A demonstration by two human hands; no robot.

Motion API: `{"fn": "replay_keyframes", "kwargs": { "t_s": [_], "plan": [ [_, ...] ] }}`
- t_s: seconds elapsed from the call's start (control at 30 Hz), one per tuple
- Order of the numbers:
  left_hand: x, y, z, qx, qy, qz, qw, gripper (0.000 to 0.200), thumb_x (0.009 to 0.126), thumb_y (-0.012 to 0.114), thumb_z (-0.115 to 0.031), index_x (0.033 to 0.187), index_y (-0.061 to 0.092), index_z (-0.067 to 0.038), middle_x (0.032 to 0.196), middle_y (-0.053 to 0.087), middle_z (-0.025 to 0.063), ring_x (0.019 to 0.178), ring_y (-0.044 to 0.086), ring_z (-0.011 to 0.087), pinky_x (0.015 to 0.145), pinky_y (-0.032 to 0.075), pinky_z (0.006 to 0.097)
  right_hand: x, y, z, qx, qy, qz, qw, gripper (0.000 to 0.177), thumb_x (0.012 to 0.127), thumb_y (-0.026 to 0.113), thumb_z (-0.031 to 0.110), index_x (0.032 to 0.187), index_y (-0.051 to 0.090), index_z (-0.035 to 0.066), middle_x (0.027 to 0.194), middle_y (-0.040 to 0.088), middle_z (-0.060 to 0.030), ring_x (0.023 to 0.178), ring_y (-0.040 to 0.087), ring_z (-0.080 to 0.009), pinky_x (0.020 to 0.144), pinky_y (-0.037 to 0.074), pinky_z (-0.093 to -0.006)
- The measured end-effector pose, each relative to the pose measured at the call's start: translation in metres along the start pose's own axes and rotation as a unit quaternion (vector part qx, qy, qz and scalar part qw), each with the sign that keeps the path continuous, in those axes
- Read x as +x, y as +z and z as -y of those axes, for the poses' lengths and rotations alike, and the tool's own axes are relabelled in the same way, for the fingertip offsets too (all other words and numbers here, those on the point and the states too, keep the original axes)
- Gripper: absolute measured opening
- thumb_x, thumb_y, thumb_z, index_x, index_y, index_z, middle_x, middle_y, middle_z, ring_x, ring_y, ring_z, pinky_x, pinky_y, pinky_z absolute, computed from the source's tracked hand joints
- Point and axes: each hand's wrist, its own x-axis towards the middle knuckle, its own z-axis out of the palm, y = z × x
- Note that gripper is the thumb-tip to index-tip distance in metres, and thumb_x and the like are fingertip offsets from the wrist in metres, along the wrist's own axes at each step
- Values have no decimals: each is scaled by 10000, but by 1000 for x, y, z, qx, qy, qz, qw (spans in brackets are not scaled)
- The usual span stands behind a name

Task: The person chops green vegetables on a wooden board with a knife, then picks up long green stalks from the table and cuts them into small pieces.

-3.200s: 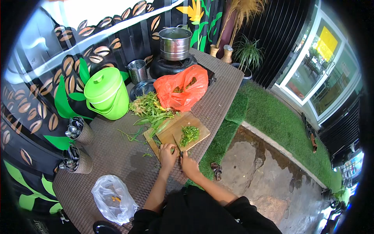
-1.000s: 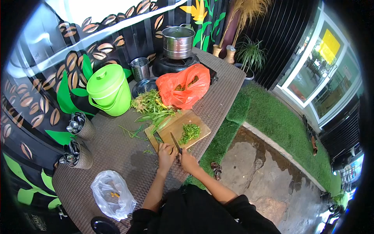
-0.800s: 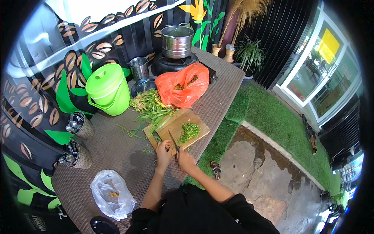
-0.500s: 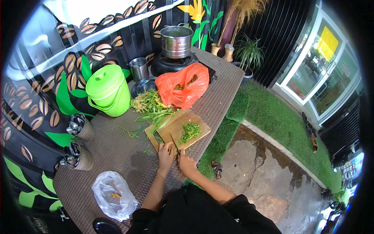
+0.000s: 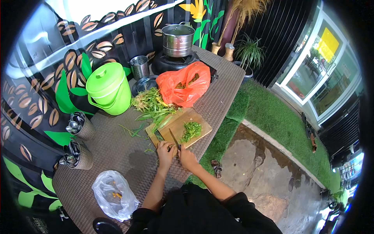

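The right hand (image 5: 187, 158) is closing around the handle of a knife (image 5: 174, 137), whose blade is pointing away from the person across a wooden cutting board (image 5: 183, 117). The left hand (image 5: 165, 153) is resting just beside it, fingers curling together at the board's near edge; whatever they are pressing is too hidden to tell. A pile of chopped greens (image 5: 191, 132) is lying on the board, to the right of the blade.

Past the board's far left edge, a bunch of uncut greens (image 5: 150, 105) is sprawling over the desk (image 5: 113, 144), with some stems reaching onto the wood. A red plastic bag (image 5: 183, 87) is slumping beside that bunch, its mouth gaping. Farther back, a metal pot (image 5: 178, 41) is sitting on a black stove (image 5: 171, 67), and a metal cup (image 5: 139, 68) is standing near a lidded green bucket (image 5: 110, 91). On the left, 2 woven holders (image 5: 85, 159) are carrying spoons, and a clear plastic bag (image 5: 113, 202) is lying nearer the person, with something yellow showing inside.
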Motion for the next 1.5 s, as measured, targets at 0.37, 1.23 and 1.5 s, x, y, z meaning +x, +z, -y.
{"fn": "replay_keyframes", "kwargs": {
  "t_s": [0.37,1.23,1.5],
  "plan": [
    [-1,-1,-2,-2,21,16,1000,106,732,712,-59,813,681,1,794,579,95,760,503,239,686,428,348,3,8,-2,-5,-14,-11,1000,344,944,432,283,1129,366,1,794,629,-280,746,624,-458,647,507,-536],
    [-1,-2,-2,-23,0,19,1000,131,716,731,-20,826,681,31,767,616,94,643,562,167,607,468,296,-4,-6,2,3,-27,-10,1000,332,936,450,276,1116,393,4,781,630,-275,743,625,-455,661,500,-538],
    [-9,0,-8,-68,-43,-7,997,349,742,698,8,1085,651,-39,799,625,105,732,584,200,662,480,311,-6,-5,5,-14,0,-11,1000,311,936,451,280,1086,406,11,773,634,-264,724,627,-449,649,509,-528]
  ]
}}
